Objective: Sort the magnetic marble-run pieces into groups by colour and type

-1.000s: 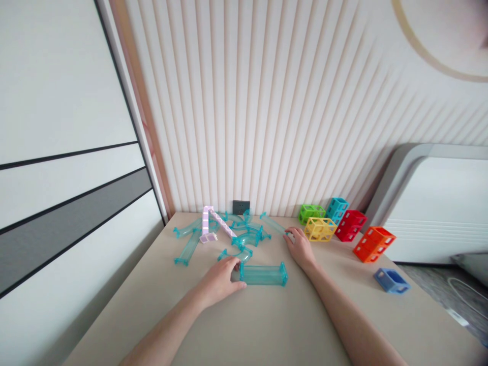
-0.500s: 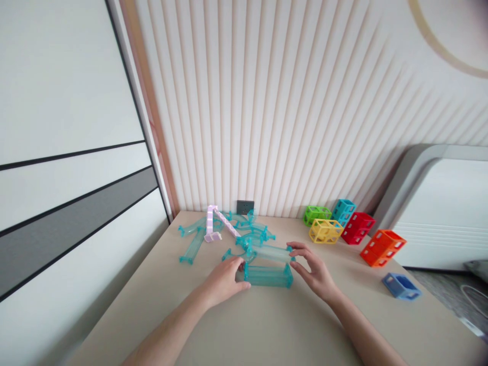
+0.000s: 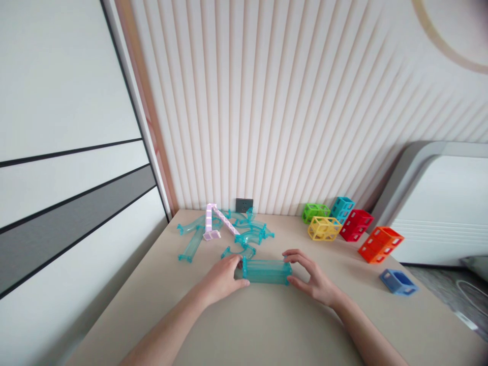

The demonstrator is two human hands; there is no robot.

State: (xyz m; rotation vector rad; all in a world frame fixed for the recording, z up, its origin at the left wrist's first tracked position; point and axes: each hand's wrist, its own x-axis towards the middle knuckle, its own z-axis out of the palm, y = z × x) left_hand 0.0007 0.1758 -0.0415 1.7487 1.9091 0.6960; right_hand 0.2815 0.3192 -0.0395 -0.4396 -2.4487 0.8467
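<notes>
Straight see-through teal track pieces [image 3: 267,272] lie close together as one stack on the table. My left hand [image 3: 223,277] grips the stack's left end, thumb at the front corner and fingers behind. At the right end, my right hand [image 3: 310,277] has its thumb low in front and its fingers at the back edge. How many pieces make up the stack is hard to tell. Just behind it lies a curved teal track piece [image 3: 238,252]. More teal track pieces [image 3: 255,233] are heaped farther back.
Lilac block-like strips [image 3: 209,221] rest among the teal parts. On the right stand open-frame blocks: green [image 3: 315,212], yellow [image 3: 324,229], light blue [image 3: 342,208], red [image 3: 356,224], orange [image 3: 381,244] and blue [image 3: 398,282]. A ribbed wall [image 3: 229,101] with a black socket [image 3: 244,205] backs the table.
My right hand has brought a straight teal track piece from behind down and forward onto the others, so they now sit together. My left hand has stayed at the left end.
</notes>
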